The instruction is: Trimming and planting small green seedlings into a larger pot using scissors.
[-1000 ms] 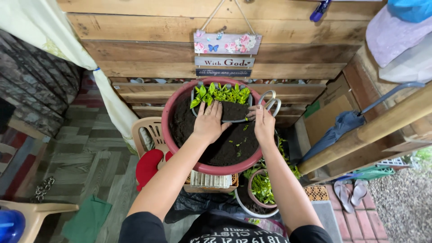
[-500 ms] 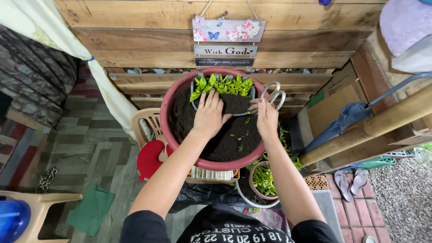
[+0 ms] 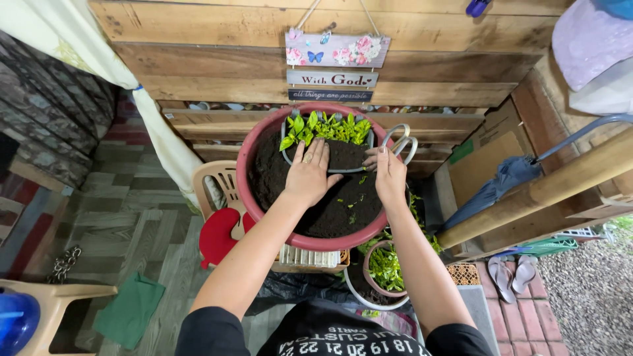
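Observation:
A large red pot (image 3: 249,173) full of dark soil (image 3: 333,211) stands in front of me on a pale plastic chair (image 3: 212,179). A grey seedling tray (image 3: 328,142) with small green seedlings (image 3: 326,127) lies tilted on the soil at the pot's far side. My left hand (image 3: 308,173) rests flat, fingers spread, on the soil of the tray's near part. My right hand (image 3: 389,173) presses on the tray's right end, beside grey scissors (image 3: 402,140) lying on the pot's right rim. A few green leaves lie loose on the soil.
A wooden pallet wall (image 3: 316,39) with a hanging flowered sign (image 3: 335,51) rises behind the pot. Smaller pots with green plants (image 3: 386,267) sit low on the right. A folded umbrella (image 3: 498,188) and wooden beam (image 3: 541,191) lie right. A green cloth (image 3: 128,310) lies on the floor.
Both hands have stayed on the tray and soil, shifting only slightly; the view has moved a little.

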